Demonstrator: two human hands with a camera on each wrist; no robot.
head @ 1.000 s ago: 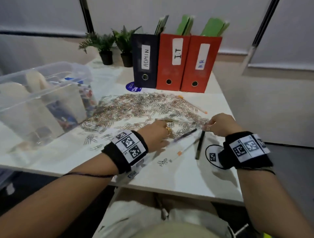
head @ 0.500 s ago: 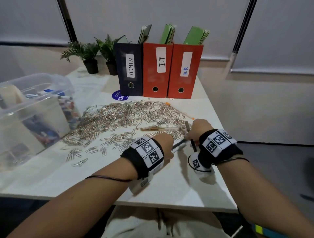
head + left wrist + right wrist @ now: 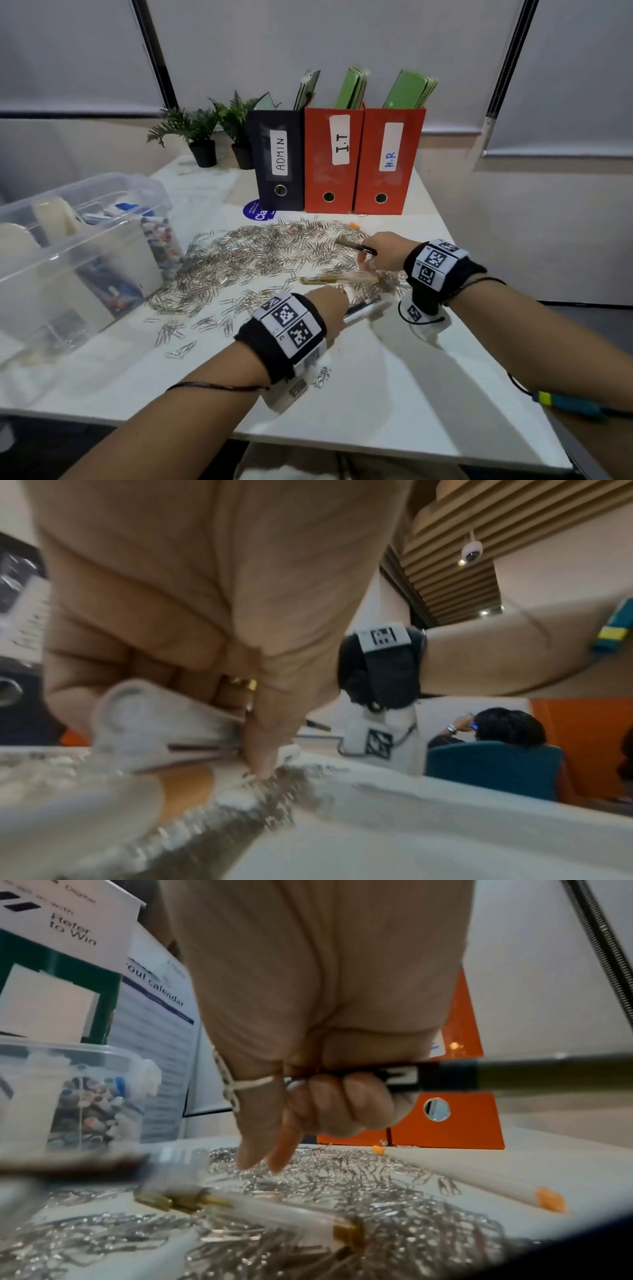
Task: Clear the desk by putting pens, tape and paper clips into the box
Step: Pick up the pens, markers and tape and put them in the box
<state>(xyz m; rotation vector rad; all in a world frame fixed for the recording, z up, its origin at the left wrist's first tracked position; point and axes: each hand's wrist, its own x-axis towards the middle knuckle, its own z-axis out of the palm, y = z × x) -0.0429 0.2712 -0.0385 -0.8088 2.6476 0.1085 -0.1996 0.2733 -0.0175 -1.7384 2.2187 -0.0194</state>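
Observation:
My right hand [image 3: 376, 251] grips a black pen [image 3: 352, 244] above the paper clip pile [image 3: 267, 253]. In the right wrist view its fingers [image 3: 342, 1096] curl round the black pen [image 3: 479, 1074], with two fingers pointing down at the clips [image 3: 308, 1177]. My left hand [image 3: 334, 305] holds a white pen [image 3: 368, 310] low over the desk, and the left wrist view shows the fingers [image 3: 143, 656] curled over the white pen [image 3: 154, 723]. A clear pen with gold ends [image 3: 329, 280] lies on the clips. An orange-tipped white pen [image 3: 462, 1175] lies beyond them. The clear plastic box [image 3: 85, 240] stands at the left.
Three file boxes [image 3: 335, 161] marked ADMIN, I.T and H.R stand at the back of the white desk [image 3: 394, 394]. Two small potted plants [image 3: 205, 137] stand to their left. Loose clips [image 3: 174, 332] lie scattered toward the front. A seated person [image 3: 496, 731] is in the background.
My right hand has picked the black pen up off the desk and carried it back over the clips. My left hand stays closed on the white pen near the front.

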